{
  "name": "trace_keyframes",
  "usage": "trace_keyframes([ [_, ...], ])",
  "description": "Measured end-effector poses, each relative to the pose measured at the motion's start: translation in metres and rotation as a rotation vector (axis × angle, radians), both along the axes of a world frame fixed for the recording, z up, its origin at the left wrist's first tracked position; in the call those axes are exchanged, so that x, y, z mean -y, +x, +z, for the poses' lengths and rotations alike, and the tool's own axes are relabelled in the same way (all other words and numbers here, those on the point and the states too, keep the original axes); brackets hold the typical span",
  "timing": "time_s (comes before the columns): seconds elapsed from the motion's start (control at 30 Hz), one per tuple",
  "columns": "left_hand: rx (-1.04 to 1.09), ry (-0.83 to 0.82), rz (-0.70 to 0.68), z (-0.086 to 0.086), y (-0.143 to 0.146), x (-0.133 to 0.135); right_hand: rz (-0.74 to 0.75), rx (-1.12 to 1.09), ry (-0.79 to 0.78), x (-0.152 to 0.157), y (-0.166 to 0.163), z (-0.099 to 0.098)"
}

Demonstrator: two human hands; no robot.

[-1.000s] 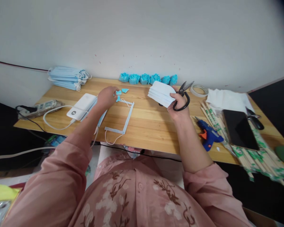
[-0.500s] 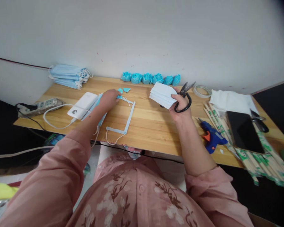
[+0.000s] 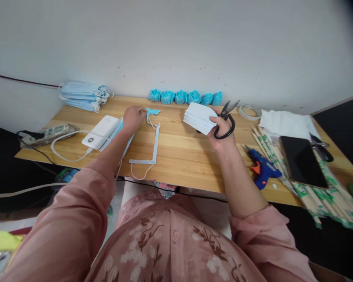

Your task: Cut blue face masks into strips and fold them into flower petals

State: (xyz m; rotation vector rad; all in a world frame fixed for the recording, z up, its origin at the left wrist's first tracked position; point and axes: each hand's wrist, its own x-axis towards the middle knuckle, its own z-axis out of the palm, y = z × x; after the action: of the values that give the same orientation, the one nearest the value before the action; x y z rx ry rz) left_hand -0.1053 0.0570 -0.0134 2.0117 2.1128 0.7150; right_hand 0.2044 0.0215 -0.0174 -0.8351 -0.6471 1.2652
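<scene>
My left hand (image 3: 134, 118) is closed in a pinch at the upper end of a cut-off mask edge strip (image 3: 156, 144), a thin pale-blue band with white ear loops lying in an angular shape on the table. Small bright-blue scraps (image 3: 153, 111) are beside its fingertips. In my right hand (image 3: 222, 134) are black-handled scissors (image 3: 230, 110), blades slightly apart and pointing up to the right. The same hand grips a stack of cut mask pieces (image 3: 199, 117), white with pale-blue layers, above the table.
Blue fabric roses (image 3: 181, 97) line the wall. Stacked masks (image 3: 84, 96) lie back left; a white power bank (image 3: 101, 132) and power strip (image 3: 48, 135) are nearer. Right: tape roll (image 3: 241, 113), blue glue gun (image 3: 264, 169), phone (image 3: 302, 161), wrapped chopsticks (image 3: 326, 207).
My left hand has drawn slightly back, and the upper end of the strip has shifted left with it. My right hand still holds the scissors and stack.
</scene>
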Motion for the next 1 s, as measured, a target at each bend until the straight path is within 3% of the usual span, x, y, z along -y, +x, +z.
trace_keyframes([
  [0.17, 0.269, 0.027, 0.007, -0.009, 0.007, -0.002, 0.022, 0.014, 0.006, 0.001, -0.002, -0.001],
  [0.33, 0.686, -0.049, 0.019, -0.022, 0.015, -0.006, 0.013, 0.014, 0.004, 0.003, -0.004, 0.0],
  [0.5, 0.948, -0.074, 0.054, -0.026, 0.022, -0.007, 0.016, 0.011, -0.008, 0.002, -0.004, -0.001],
  [1.0, 1.318, -0.163, -0.144, -0.006, 0.027, 0.01, 0.028, 0.035, -0.028, 0.003, -0.005, -0.003],
])
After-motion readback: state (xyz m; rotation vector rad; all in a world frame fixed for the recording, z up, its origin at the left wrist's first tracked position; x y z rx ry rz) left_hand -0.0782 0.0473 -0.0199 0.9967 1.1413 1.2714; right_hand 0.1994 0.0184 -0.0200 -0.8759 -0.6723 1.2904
